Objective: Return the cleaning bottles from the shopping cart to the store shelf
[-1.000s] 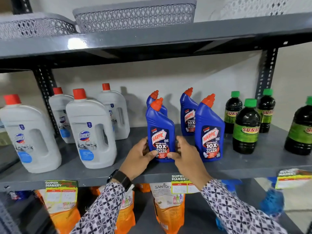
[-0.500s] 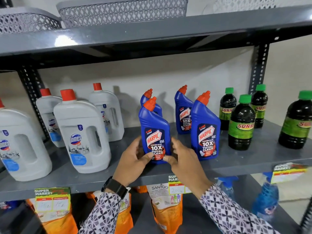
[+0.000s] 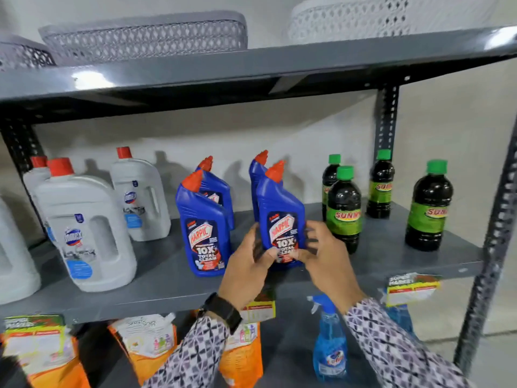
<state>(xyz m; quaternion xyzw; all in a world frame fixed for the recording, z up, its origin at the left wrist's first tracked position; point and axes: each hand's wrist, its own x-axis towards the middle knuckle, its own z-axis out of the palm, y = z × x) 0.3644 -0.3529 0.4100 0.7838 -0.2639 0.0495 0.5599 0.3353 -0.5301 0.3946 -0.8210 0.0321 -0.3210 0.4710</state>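
Several blue Harpic bottles with orange caps stand upright on the grey middle shelf [image 3: 156, 278]. My left hand [image 3: 246, 264] and my right hand [image 3: 326, 256] clasp the lower part of the front right Harpic bottle [image 3: 281, 208] from either side, thumbs on its label. It stands near the shelf's front edge. The front left Harpic bottle [image 3: 205, 228] stands free just left of my left hand. Two more Harpic bottles [image 3: 219, 189] [image 3: 256, 172] stand behind, partly hidden. No shopping cart is in view.
White Domex jugs [image 3: 84, 233] fill the shelf's left part; dark green-capped Sunny bottles [image 3: 344, 208] stand close to the right of my right hand. Baskets [image 3: 145, 32] sit on the top shelf. Orange pouches [image 3: 145, 340] and a blue spray bottle [image 3: 330, 343] are below. A slotted post [image 3: 492, 247] bounds the right.
Both hands have left the front left Harpic bottle and moved right onto the front right one. The view has swung slightly to the left and blurred.
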